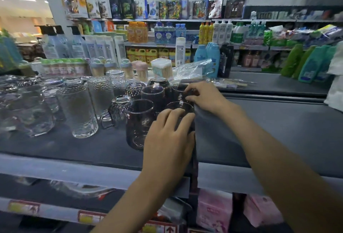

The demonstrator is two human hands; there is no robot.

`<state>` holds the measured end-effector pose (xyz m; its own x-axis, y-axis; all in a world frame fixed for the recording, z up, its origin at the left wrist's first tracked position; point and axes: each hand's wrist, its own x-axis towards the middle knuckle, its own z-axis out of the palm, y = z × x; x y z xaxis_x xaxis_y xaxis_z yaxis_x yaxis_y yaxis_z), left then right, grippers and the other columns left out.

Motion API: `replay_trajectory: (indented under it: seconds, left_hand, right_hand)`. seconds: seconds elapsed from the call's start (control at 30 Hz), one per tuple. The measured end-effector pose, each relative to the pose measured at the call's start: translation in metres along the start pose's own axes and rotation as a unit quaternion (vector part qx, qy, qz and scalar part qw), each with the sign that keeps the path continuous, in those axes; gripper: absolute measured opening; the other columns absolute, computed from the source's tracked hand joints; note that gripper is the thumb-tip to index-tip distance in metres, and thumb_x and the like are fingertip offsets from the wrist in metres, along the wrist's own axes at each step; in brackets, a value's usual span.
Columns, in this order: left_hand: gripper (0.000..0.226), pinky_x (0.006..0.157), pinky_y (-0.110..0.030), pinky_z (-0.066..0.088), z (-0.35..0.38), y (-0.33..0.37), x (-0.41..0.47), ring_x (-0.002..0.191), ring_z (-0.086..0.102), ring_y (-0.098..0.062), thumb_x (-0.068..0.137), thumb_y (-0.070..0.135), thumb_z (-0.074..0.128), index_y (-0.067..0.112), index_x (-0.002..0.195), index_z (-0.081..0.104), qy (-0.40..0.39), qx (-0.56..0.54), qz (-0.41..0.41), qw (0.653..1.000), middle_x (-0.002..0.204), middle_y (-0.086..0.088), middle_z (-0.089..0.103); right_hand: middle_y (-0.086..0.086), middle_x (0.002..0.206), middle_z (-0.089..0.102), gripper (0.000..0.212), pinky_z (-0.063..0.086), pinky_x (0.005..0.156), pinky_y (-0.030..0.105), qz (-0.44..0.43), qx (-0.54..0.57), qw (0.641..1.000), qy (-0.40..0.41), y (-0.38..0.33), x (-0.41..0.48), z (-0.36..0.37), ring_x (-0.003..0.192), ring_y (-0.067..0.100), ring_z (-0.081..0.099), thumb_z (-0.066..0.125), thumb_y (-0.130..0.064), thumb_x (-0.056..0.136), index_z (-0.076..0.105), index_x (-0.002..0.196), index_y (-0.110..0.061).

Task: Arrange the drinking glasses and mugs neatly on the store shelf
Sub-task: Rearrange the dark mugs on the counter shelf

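On shelf (278,121): left hand (167,136) clasps front mug (176,105), right hand (206,95) pinches rear mug (178,89).

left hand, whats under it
A dark tinted glass; only its far rim shows past the fingers. The left hand covers its body and base. The right hand pinches a second dark glass behind it.
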<state>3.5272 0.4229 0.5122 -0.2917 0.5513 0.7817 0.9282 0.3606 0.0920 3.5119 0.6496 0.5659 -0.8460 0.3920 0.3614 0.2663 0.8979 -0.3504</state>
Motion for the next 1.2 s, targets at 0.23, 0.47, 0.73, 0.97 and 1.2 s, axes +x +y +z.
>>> replay_trajectory:
  seconds: [0.23,0.47,0.73,0.97,1.2]
  left_hand:
    - [0.036,0.098,-0.045,0.051,0.021,-0.006,-0.008,0.128,0.056,-0.033,0.094,0.017,0.067,0.013,0.130,0.068,0.038,-0.018,-0.009,0.999,0.131,-0.007,0.065]
    - [0.041,0.103,-0.046,0.050,0.020,-0.005,-0.012,0.131,0.054,-0.033,0.092,0.011,0.063,0.011,0.133,0.065,0.040,-0.029,-0.006,0.999,0.135,-0.010,0.063]
    - [0.043,0.110,-0.043,0.048,0.024,-0.002,-0.015,0.131,0.056,-0.034,0.092,0.004,0.061,0.002,0.134,0.064,0.081,-0.032,-0.016,0.996,0.137,-0.016,0.062]
    - [0.026,0.090,-0.040,0.054,0.017,-0.003,-0.021,0.110,0.064,-0.031,0.091,0.003,0.067,0.005,0.116,0.074,0.152,-0.090,-0.044,0.983,0.118,-0.012,0.068]
    - [0.010,0.069,-0.019,0.043,-0.006,-0.006,-0.027,0.075,0.055,-0.012,0.096,0.007,0.059,0.005,0.096,0.069,0.196,-0.272,-0.091,0.938,0.089,0.001,0.061]
  right_hand:
    - [0.003,0.108,0.070,0.014,0.042,0.084,0.032,-0.015,-0.027,0.999,0.015,0.005,-0.001,0.005,0.104,0.024,0.061,0.072,-0.025,0.094,0.070,0.108,-0.021]
    - [0.005,0.113,0.071,0.017,0.047,0.092,0.039,-0.016,-0.037,0.999,0.011,0.006,-0.002,0.004,0.107,0.026,0.062,0.071,-0.025,0.094,0.069,0.111,-0.021]
    - [0.005,0.115,0.073,0.019,0.043,0.089,0.031,-0.007,-0.028,0.999,0.014,0.003,-0.003,0.002,0.109,0.024,0.063,0.070,-0.028,0.096,0.071,0.114,-0.020]
    - [0.004,0.110,0.069,0.043,0.045,0.086,0.030,0.036,-0.004,0.999,0.002,-0.010,-0.015,-0.023,0.095,0.017,0.060,0.078,-0.018,0.090,0.061,0.129,-0.020]
    - [-0.002,0.108,0.073,0.032,0.057,0.093,0.037,-0.010,0.046,0.999,-0.007,-0.047,-0.066,-0.051,0.097,0.015,0.068,0.067,-0.006,0.090,0.072,0.114,-0.025]
